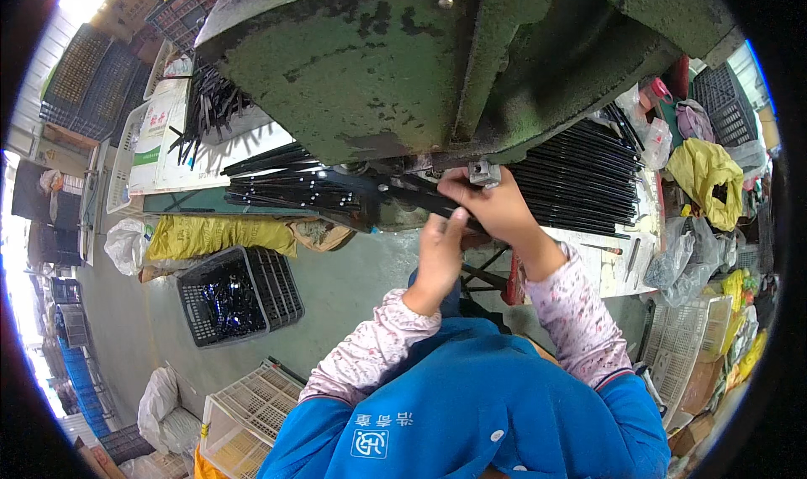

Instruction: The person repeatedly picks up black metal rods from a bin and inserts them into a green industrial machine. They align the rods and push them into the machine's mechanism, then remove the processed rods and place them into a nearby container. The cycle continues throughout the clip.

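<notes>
A long black strip [412, 197] slants under the head of a worn green machine [353, 67]. My left hand [441, 256] pinches the strip near its closer end, thumb pointing up. My right hand [496, 208] is closed over the same strip just beyond, its fingers curled beneath the machine head. A small metal block [484, 174] on the machine stands right by its knuckles. To the left of my hands, a fanned pile of black strips [290, 193] with shiny round spots lies on the bench. Many more black strips [580, 180] lie in rows at the right. The machine partly hides the strip's working spot.
A black crate [239, 298] with dark shiny pieces stands on the floor at left. White crates [252, 403] are near my left side. A yellow bag [706, 180] and clear plastic bags [685, 260] crowd the right. Thin tools [632, 260] lie on the right table.
</notes>
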### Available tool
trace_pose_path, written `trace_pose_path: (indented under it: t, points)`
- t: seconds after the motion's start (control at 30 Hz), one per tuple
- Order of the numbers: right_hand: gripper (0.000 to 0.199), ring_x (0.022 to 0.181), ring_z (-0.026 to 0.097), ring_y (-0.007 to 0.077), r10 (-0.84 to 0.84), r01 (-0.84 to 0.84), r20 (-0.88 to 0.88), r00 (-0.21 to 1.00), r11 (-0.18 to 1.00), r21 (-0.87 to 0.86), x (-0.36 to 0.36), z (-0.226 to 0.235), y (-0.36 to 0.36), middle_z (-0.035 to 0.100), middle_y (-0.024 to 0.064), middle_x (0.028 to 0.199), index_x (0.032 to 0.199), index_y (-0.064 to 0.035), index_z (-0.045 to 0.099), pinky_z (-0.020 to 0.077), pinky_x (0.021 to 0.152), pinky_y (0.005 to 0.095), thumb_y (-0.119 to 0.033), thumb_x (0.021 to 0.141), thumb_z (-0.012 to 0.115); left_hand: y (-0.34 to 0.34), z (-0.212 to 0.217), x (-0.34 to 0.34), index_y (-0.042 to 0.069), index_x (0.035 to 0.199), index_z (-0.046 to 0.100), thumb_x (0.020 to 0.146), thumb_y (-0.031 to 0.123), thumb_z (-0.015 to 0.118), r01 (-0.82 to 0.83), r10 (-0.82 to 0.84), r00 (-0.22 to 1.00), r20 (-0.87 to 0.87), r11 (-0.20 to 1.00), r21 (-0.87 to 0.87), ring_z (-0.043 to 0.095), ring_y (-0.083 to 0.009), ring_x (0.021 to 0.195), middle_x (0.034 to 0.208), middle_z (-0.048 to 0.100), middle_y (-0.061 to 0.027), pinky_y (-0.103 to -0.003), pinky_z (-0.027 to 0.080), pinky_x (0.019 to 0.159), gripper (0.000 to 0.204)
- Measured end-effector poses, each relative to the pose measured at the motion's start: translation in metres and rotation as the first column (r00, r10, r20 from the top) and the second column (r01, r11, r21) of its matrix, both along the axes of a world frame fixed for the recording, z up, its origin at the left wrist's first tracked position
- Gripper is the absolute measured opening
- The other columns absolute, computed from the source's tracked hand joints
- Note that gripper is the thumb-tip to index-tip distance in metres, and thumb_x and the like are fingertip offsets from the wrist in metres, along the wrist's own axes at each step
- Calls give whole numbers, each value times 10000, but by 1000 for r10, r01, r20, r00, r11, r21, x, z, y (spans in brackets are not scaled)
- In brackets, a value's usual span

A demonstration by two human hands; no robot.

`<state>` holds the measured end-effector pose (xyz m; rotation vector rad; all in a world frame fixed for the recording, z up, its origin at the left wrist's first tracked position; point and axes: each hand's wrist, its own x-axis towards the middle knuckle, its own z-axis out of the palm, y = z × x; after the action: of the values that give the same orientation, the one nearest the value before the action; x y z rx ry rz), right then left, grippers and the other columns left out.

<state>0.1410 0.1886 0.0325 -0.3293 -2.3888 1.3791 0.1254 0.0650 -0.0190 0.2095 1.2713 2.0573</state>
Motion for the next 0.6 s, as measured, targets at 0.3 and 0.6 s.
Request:
trace_pose_path:
  t: [0.3, 0.6]
  points:
    - [357, 1202, 512, 283, -199, 28, 324, 925, 885, 465, -54, -156, 43, 597, 156, 1239, 1214, -40, 584, 380, 1027, 401, -267, 950, 505, -88, 18, -68, -26, 1170, 491, 998, 173, 476, -274, 276, 936, -220, 961, 39, 673, -273, 885, 1079, 617, -164, -352, 591, 741, 263]
    - [358, 1240, 485, 264, 57, -231, 456, 888, 914, 334, -31, -110, 67, 573, 156, 1274, 1239, -30, 563, 384, 1038, 374, -243, 966, 470, -83, 14, -93, -27, 1149, 491, 994, 200, 495, -329, 341, 940, -4, 911, 250, 681, -277, 894, 1042, 636, -180, -323, 605, 708, 275]
